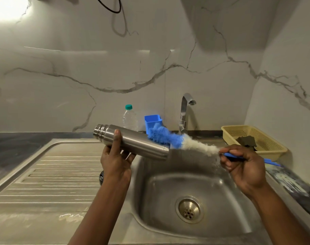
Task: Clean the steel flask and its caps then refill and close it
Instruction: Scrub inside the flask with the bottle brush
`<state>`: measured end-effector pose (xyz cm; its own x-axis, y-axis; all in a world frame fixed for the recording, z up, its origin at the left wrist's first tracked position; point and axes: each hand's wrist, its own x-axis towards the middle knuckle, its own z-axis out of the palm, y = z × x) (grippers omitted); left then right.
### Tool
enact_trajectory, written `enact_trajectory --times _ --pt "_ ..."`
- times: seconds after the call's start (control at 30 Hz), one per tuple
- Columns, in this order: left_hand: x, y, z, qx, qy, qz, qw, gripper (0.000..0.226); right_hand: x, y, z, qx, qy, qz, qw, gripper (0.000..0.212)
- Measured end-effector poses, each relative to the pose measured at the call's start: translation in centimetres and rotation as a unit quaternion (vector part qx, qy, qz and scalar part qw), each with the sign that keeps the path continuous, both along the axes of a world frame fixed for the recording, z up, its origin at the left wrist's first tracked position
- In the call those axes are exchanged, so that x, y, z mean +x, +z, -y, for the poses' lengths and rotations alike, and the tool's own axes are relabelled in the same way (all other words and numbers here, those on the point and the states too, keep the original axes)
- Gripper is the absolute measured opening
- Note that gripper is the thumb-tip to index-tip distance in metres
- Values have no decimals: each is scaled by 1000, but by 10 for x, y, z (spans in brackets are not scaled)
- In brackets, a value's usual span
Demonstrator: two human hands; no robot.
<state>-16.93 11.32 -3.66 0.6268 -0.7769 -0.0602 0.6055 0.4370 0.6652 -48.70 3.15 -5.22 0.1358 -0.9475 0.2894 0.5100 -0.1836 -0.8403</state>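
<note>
Marble-look wall, dark tabletop (pixel 12 147) w/ a steel sink let into it, so we're at the washing spot. We see the steel flask (pixel 133 143) up in the air over the left edge of the sink basin (pixel 161 195), lying nearly flat, ridged neck end pointing left, plain base end toward the tap (pixel 184 114). The left hand (pixel 115 163) grips it from below, thumb over the front, the other fingers (pixel 128 155) curled under. The right hand (pixel 244 167) is closed tight round the thin blue handle of a bottle brush (pixel 170 137). The brush head reaches the flask's base end, touching or just behind it. It's blurred, so we cant tell which.

Our read: scrub stage, outside of the body. Caps, rinse and refill aren't done yet, and no caps in view tbh. Next imo: turn the mouth toward the brush, feed the head in straight, then rinse. No water shows at the tap rn. Wet steel is prob slippery, so the grip has to stay firm.

Materials: the flask is brushed stainless, a smooth cylinder w/ stepped rings at the neck. The brush is fluffy and soft-looking, blue at the tip, white nearer the handle. The basin is dull steel w/ a round perforated drain (pixel 189 209). A ribbed draining board (pixel 58 175) sits to the left. Behind are a clear plastic bottle (pixel 130 119) w/ green cap and a blue square tub (pixel 152 121). A yellow mesh basket (pixel 274 153) is on the right.
</note>
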Motion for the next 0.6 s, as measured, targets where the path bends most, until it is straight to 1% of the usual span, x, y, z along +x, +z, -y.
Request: enact_trajectory --times 0.1,0.17,0.27,0.3,0.37,0.47,0.53,0.6 --pt "11 3 0 -17 7 -21 1000 47 -8 5 1 7 -4 27 1000 33" --pt "11 3 0 -20 10 -27 999 51 1 1 0 11 1 22 1000 34" --pt "1 1 -1 -6 8 -9 1000 64 13 -8 0 9 10 -4 1000 44" --pt "-1 0 -1 -1 9 -5 1000 64 12 -8 1 11 10 -11 1000 45" --pt "-1 -1 0 2 13 -7 1000 57 4 -4 2 21 5 -12 1000 40" --pt "3 2 1 -10 12 -22 1000 53 -9 3 3 29 0 13 999 33" --pt "2 1 2 -18 2 -30 999 56 -4 1 1 29 0 13 999 33" --pt "-3 -1 0 -18 -16 -33 999 58 10 -5 -2 30 14 3 999 39"
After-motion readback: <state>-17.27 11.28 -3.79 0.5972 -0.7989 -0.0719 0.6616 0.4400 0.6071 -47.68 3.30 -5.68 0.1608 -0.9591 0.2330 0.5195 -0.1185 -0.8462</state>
